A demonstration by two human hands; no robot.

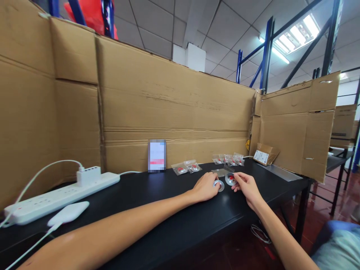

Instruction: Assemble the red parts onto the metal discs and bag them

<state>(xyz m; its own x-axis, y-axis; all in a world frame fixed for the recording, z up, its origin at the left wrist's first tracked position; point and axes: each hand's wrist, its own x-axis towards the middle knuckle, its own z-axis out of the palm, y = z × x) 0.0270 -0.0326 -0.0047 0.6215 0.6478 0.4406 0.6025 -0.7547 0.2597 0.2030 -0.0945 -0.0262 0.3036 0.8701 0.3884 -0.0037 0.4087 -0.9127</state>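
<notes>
Over the black table, my left hand is closed on a silvery ring-shaped disc, its fingers at the disc's left edge. Just to the right, my right hand pinches the edge of a round silvery disc with a red centre. The two discs are close together. Behind them lies a clear plastic bag. Farther back are several small clear bags with red-centred round parts, one group at the left and another group at the right.
A blurred phone-like screen leans on the cardboard wall. At the left lie a white power strip and a white charger pad with cables. A small cardboard box stands back right. Someone's clothed leg shows lower right.
</notes>
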